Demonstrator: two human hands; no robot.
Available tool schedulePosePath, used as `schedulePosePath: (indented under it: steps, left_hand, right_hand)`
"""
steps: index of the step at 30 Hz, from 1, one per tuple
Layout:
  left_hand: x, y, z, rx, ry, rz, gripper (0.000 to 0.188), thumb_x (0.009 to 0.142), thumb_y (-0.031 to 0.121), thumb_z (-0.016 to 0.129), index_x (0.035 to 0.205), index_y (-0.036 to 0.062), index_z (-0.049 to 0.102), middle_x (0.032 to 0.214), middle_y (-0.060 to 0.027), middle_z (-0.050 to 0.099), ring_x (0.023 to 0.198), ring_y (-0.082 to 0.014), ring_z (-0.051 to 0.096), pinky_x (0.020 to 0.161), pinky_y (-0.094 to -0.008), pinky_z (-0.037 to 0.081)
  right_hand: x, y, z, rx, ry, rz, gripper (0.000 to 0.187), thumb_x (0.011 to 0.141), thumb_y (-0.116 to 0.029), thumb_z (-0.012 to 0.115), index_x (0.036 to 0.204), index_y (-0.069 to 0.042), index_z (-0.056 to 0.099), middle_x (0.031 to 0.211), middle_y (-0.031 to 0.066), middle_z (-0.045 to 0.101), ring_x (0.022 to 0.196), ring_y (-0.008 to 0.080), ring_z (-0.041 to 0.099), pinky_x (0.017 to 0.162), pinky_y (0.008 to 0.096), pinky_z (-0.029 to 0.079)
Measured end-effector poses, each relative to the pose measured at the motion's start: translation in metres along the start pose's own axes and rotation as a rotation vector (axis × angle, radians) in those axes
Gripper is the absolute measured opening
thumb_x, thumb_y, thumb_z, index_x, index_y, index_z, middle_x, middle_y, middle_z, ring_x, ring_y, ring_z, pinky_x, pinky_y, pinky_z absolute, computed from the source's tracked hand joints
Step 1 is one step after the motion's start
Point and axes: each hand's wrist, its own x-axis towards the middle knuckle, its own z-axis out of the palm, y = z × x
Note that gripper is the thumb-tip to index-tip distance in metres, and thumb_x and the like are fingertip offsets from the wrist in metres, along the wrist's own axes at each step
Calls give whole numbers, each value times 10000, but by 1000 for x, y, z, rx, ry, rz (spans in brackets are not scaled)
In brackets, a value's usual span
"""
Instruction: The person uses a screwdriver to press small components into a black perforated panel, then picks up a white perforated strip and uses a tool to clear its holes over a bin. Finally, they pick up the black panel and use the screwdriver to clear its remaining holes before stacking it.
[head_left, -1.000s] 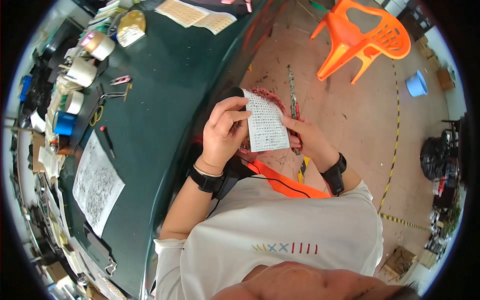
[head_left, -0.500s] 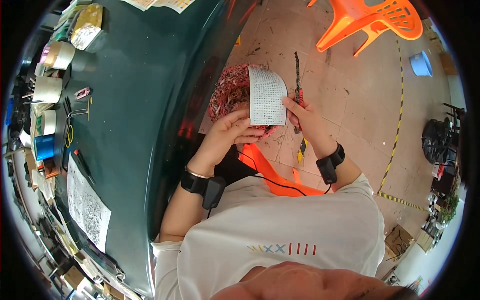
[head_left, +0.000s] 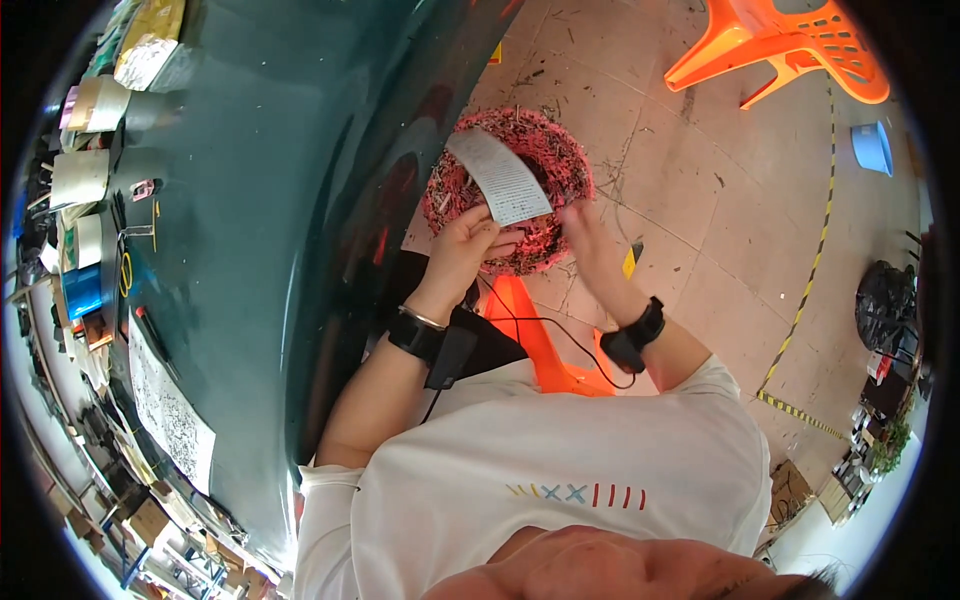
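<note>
White and curved, the printed sheet (head_left: 502,176) hangs above the red basket (head_left: 567,163), upper centre of the frame. The left hand (head_left: 464,252) pinches its lower-left corner; the right hand (head_left: 592,240) blurs near the lower-right one, its grip impossible to tell. Weakly supported, the sheet could sag, crease or slip.

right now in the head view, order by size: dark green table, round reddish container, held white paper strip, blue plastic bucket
Dark green table
Round reddish container
Held white paper strip
Blue plastic bucket
</note>
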Motion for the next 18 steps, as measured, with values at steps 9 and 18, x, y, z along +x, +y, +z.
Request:
schedulePosePath:
  steps: [9,18]
  left_hand:
    - [9,-20,-2,-13,121,146,351,1004,7,453,1347,-40,509,1225,-133,646,1102,-206,660,954,-297,521]
    - [11,-20,0,21,157,135,362,992,-27,444,1345,-47,518,1238,-130,646,1123,-210,653,978,-279,488]
  right_hand:
    - [-14,15,23,-162,-251,57,306,1007,-301,534,1020,3,563,870,260,616,804,444,619,674,490,477]
    - [-4,11,15,-204,-243,92,328,997,-316,553,1002,9,598,844,250,620,795,433,626,672,479,485]
